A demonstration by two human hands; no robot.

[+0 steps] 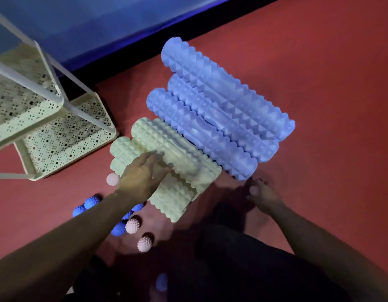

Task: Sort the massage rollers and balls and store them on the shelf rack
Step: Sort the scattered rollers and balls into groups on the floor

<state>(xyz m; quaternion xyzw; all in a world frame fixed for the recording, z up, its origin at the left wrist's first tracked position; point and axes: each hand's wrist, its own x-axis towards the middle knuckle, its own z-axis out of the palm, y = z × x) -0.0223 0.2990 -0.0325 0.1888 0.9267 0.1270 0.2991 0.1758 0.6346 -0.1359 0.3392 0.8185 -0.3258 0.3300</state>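
View from above onto a red floor (319, 73) where a person sorts foam massage rollers and spiky balls. No brand, label or writing can be read on anything.

The left hand (143, 173) reaches forward with straight, spread fingers lying flat on the pale green rollers (166, 162), a stack of ridged cylinders at the centre of the floor. It presses on them without curling round any.

The right hand (261, 192) is blurred. Its fingers are curled round a small pale pink ball (254, 190), held just above the floor near the lower end of the blue rollers (221, 110). These blue rollers, ridged and longer than the green ones, lie side by side and stacked, touching the green stack on its right.

A white shelf rack (47, 127) of perforated metal stands at the left, near the green rollers but apart from them; two of its tiers show.

Loose balls lie on the floor by the left forearm: pink spiky balls (133, 225) beside and below the green stack, and blue spiky balls (91, 201) clustered partly under the arm. Another blue ball (161, 282), blurred, shows at the bottom edge.

A blue mat (101, 25) fills the top left.
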